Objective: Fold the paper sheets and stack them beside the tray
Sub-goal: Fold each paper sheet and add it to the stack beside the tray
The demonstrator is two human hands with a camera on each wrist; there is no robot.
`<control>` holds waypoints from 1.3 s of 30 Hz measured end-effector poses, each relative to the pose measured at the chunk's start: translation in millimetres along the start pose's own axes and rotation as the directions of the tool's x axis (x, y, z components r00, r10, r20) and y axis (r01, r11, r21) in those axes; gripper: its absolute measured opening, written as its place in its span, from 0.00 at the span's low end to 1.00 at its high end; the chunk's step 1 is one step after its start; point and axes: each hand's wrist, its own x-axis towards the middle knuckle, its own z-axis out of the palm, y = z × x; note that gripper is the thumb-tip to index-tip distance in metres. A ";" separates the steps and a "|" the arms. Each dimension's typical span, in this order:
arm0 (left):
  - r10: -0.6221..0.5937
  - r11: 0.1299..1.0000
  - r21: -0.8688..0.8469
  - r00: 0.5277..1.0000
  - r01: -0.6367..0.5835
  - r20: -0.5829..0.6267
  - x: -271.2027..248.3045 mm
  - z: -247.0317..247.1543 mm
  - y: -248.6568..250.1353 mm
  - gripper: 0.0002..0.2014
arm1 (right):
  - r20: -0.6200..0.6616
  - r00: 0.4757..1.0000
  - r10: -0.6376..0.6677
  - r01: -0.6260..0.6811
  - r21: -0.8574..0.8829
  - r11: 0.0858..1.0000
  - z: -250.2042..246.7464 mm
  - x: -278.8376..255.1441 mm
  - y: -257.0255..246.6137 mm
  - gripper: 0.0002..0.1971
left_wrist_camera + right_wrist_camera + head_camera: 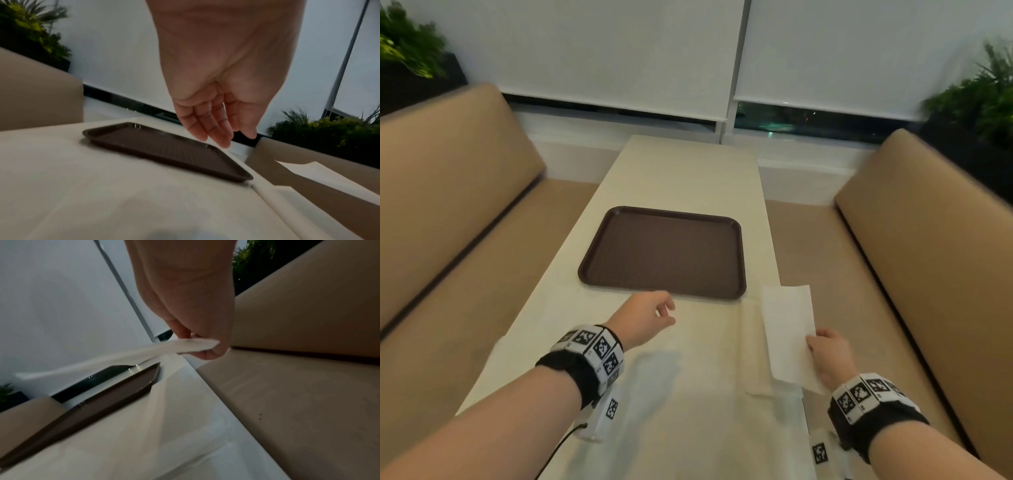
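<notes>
Right hand (830, 356): fingers pinch the near edge of the folded white paper sheet (787, 329), held above the counter's (681, 171) right edge.
Left hand (645, 317): fingers loosely extended, empty.
Dark brown plastic tray (662, 253): just beyond both hands.

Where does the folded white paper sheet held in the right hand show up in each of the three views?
Head: folded white paper sheet, lower right, overhanging the table edge, pinched by the right hand.
Left wrist: far right, beyond the table edge.
Right wrist: centre, seen edge-on below the fingers.
Shared landmark: the dark brown rectangular plastic tray.
</notes>
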 end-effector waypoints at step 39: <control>-0.083 0.995 0.060 0.990 0.077 0.112 -8.1 31.8 -63.7 0.07 | -0.056 0.990 -0.133 0.075 -0.586 0.807 72.1 37.4 24.6 0.25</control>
